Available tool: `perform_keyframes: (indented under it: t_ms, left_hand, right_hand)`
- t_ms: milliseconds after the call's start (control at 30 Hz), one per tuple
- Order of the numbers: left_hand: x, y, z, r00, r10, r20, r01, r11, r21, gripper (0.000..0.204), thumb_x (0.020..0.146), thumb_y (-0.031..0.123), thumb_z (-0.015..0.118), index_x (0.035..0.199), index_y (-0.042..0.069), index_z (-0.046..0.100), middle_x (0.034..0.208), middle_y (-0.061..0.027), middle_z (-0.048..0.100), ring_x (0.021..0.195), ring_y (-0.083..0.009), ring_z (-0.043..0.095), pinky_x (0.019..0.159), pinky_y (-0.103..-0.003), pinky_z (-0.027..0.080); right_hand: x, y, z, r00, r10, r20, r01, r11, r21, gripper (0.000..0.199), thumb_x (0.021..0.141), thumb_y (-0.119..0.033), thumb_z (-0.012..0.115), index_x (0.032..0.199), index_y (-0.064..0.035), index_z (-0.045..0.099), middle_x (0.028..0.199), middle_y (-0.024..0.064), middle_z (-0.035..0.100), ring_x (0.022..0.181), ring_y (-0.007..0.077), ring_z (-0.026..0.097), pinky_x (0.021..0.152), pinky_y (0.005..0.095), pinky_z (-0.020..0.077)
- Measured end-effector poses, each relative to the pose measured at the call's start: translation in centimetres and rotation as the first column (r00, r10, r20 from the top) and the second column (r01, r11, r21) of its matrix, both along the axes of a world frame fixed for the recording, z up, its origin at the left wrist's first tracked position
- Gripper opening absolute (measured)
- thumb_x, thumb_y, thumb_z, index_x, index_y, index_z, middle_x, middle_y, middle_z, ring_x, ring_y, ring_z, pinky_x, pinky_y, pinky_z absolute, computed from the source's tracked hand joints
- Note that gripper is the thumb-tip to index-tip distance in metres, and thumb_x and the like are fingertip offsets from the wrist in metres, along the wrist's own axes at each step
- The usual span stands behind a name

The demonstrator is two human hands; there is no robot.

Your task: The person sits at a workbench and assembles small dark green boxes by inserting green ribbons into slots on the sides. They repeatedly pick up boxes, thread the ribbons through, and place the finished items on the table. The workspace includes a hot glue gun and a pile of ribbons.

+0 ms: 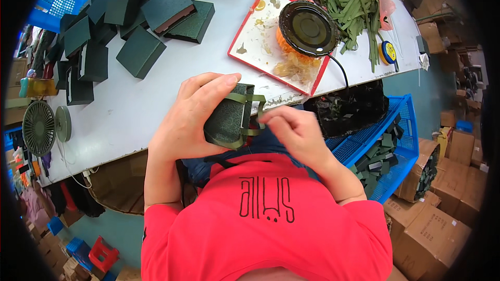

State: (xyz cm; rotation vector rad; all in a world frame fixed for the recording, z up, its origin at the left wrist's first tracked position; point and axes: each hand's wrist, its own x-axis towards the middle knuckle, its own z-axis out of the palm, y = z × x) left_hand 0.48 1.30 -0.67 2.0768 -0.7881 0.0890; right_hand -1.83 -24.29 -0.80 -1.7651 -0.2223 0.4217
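Observation:
My left hand (179, 117) wraps around a small dark green textured box (226, 122), holding it tilted just past the table's near edge. Olive-green ribbon (240, 98) runs across the box's upper and lower ends and loops out at its right side. Against that loop, my right hand (299, 132) is closed, thumb and curled fingers pinching the ribbon; its fingertips are slightly blurred. The side of the box facing my right hand shows a pale edge, and its underside is hidden by my left palm.
Several dark green boxes (140, 52) lie piled at the table's far left. A round black-topped pot (308, 28) with a cord stands on a red-edged white board (250, 47). Beyond are loose green ribbons (344, 0); a blue crate (401, 161) sits right, a small fan (38, 128) left.

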Motion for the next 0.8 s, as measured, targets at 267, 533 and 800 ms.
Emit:
perform_keyframes:
  t_ms: [267, 533, 800]
  left_hand:
    - [-0.4, -0.2, 1.3, 0.996, 0.041, -0.078, -0.034, 0.996, 0.084, 0.101, 0.050, 0.016, 0.090, 0.142, 0.004, 0.050, 0.138, -0.0158, 0.054, 0.127, -0.0352, 0.050, 0.106, -0.042, 0.042]
    - [-2.1, 4.5, -0.4, 0.952, 0.301, -0.054, -0.287, 0.941, 0.179, 0.103, 0.055, 0.012, 0.087, 0.148, 0.005, 0.044, 0.147, -0.0158, 0.047, 0.134, -0.0343, 0.047, 0.112, -0.042, 0.037]
    - [-6.6, 12.1, 0.1, 0.732, 0.677, -0.079, -0.567, 0.669, 0.481, 0.085, 0.064, 0.008, 0.082, 0.143, 0.011, 0.051, 0.146, -0.0180, 0.046, 0.131, -0.0389, 0.047, 0.110, -0.044, 0.039]
  right_hand:
    - [0.9, 0.3, -1.0, 0.986, 0.166, -0.005, -0.164, 0.978, 0.132, 0.019, 0.099, -0.017, 0.065, 0.091, 0.0006, 0.067, 0.072, 0.0039, 0.062, 0.062, 0.0092, 0.056, 0.059, 0.0270, 0.0460]
    - [5.5, -9.2, -2.2, 0.626, -0.748, 0.221, 0.714, 0.664, 0.222, 0.024, 0.105, -0.022, 0.058, 0.096, -0.0005, 0.066, 0.070, -0.0019, 0.058, 0.060, 0.0018, 0.047, 0.054, 0.0202, 0.0345]
    - [12.3, -16.2, -5.5, 0.572, -0.583, 0.577, 0.730, 0.683, -0.034, 0.014, 0.094, -0.010, 0.070, 0.104, -0.0003, 0.071, 0.082, 0.0038, 0.069, 0.070, 0.0092, 0.060, 0.066, 0.0254, 0.0486]
